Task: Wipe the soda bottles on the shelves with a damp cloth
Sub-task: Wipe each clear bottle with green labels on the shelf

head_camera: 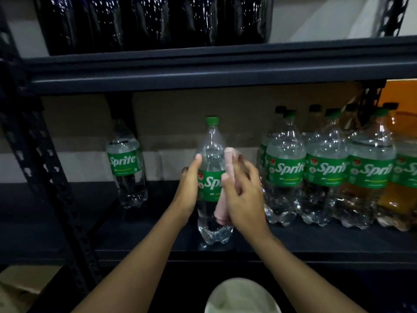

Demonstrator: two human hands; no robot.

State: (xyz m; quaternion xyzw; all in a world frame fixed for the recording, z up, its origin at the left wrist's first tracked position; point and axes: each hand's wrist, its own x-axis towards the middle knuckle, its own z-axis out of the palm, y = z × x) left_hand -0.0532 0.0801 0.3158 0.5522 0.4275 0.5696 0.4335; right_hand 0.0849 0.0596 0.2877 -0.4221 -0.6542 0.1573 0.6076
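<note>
A clear Sprite bottle (212,152) with a green cap and green label stands upright near the front of the dark middle shelf (158,245). My left hand (191,179) grips its left side at label height, thumb up along the bottle. My right hand (242,193) holds a pale pink cloth (222,208) against the bottle's right side; the cloth runs from the shoulder down past the label. One more Sprite bottle (126,163) stands alone to the left. Several Sprite bottles (327,172) crowd the right end of the shelf.
Dark cola bottles (153,19) fill the upper shelf, above a thick dark shelf beam (203,71). A perforated black upright (45,177) runs down the left. A white bowl-like object (242,297) sits below the shelf's front edge. Cardboard lies at bottom left (20,288).
</note>
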